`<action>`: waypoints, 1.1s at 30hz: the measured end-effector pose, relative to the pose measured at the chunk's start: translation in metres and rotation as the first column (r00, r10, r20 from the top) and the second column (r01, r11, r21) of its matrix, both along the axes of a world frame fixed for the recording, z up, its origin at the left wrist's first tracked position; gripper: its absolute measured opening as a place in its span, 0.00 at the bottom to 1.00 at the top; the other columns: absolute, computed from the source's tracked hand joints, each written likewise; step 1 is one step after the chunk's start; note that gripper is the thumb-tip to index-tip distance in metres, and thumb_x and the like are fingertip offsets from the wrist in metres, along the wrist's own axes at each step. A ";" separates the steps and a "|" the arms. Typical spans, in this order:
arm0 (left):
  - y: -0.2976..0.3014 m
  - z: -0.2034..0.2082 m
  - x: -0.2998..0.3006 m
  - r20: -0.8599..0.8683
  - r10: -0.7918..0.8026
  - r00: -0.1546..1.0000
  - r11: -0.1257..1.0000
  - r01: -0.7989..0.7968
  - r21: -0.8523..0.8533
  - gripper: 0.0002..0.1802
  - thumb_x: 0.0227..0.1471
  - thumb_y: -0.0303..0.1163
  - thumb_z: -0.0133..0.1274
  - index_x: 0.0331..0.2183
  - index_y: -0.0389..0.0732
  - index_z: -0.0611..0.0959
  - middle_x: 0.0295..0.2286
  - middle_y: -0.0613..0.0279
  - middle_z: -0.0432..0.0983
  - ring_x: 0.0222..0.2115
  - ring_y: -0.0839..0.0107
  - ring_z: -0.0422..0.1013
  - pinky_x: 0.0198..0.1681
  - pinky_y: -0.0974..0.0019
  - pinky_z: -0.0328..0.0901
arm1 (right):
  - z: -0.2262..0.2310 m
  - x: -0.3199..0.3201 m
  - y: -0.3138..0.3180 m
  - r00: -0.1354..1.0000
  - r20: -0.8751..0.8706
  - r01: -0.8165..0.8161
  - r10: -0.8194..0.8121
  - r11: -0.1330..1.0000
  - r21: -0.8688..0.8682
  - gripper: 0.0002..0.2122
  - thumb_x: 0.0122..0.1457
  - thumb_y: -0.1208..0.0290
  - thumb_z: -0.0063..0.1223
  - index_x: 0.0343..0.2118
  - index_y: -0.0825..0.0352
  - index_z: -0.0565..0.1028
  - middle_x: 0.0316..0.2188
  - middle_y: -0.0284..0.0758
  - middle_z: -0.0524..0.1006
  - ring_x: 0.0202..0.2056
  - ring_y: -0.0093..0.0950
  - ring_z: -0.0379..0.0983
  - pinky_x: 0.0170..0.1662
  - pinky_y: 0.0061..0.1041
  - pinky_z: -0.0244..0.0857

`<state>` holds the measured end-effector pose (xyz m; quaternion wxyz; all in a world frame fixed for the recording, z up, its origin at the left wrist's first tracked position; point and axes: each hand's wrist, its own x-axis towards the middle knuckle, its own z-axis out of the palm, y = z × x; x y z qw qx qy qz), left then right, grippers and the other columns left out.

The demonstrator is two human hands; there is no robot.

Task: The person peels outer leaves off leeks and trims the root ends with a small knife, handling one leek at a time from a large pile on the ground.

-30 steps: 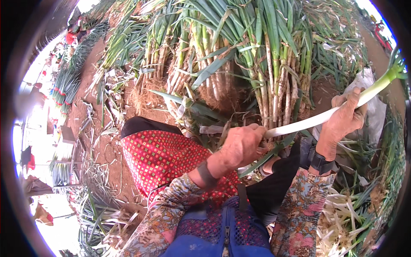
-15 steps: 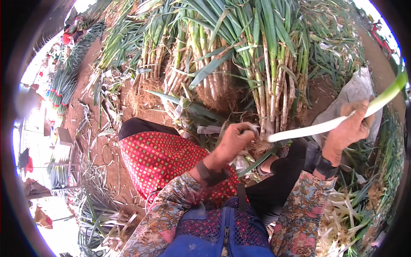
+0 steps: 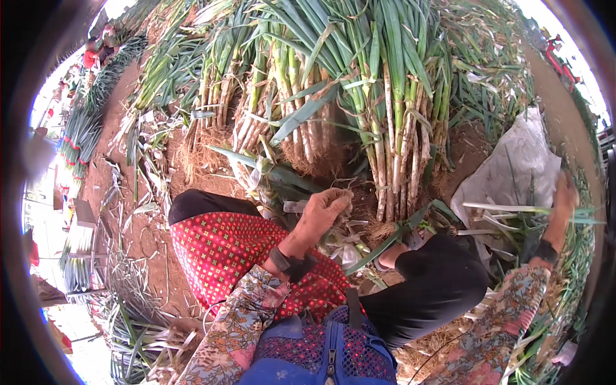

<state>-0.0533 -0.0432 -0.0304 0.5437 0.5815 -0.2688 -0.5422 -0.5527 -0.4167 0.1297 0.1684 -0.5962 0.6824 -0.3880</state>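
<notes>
My left hand [image 3: 324,213] is closed in front of my lap, and a pale, dry scrap of peel [image 3: 348,199] shows at its fingertips. Far out to the right, my right hand [image 3: 564,197] grips a long green onion [image 3: 507,206], slightly blurred. Its white shaft points left over a white plastic sheet [image 3: 516,151], and its green leaf sticks out past the hand to the right. Ahead of me stands an upright bunch of unpeeled green onions [image 3: 401,154], with muddy shafts and roots at the ground.
More onion bundles [image 3: 311,122] stand behind and to the left. Loose leaves and peelings [image 3: 147,160] litter the brown soil. My bent knee [image 3: 443,276] and a red patterned cloth [image 3: 237,256] are close by. Bundled onions [image 3: 80,141] line the far left.
My right hand has swung outward to the right with the green onion, away from my left hand. My left hand has shifted slightly left. The white sheet is more exposed.
</notes>
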 end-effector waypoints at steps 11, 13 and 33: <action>0.007 -0.009 -0.024 0.394 -0.206 0.896 0.971 0.239 -0.035 0.14 0.57 0.33 0.52 0.41 0.32 0.80 0.31 0.53 0.79 0.33 0.71 0.74 0.37 0.66 0.68 | -0.208 0.335 0.085 0.827 -0.303 -0.364 0.473 0.862 0.353 0.23 0.56 0.51 0.50 0.43 0.68 0.77 0.42 0.54 0.76 0.46 0.47 0.74 0.52 0.39 0.66; 0.012 -0.003 -0.018 0.389 -0.281 0.877 0.959 0.274 0.075 0.14 0.58 0.32 0.51 0.42 0.33 0.80 0.33 0.53 0.79 0.36 0.71 0.75 0.39 0.66 0.68 | -0.234 0.348 0.102 0.867 -0.115 -0.358 0.484 0.768 0.531 0.25 0.55 0.51 0.55 0.46 0.69 0.73 0.45 0.53 0.75 0.46 0.49 0.73 0.51 0.40 0.66; -0.076 0.033 0.021 -0.215 -0.125 0.969 0.985 0.094 -0.145 0.28 0.64 0.50 0.39 0.47 0.34 0.75 0.31 0.62 0.76 0.28 0.76 0.70 0.31 0.71 0.66 | -0.042 0.344 0.166 0.552 0.359 -0.792 0.753 0.338 0.508 0.14 0.55 0.63 0.57 0.39 0.68 0.75 0.32 0.33 0.77 0.30 0.24 0.71 0.34 0.25 0.66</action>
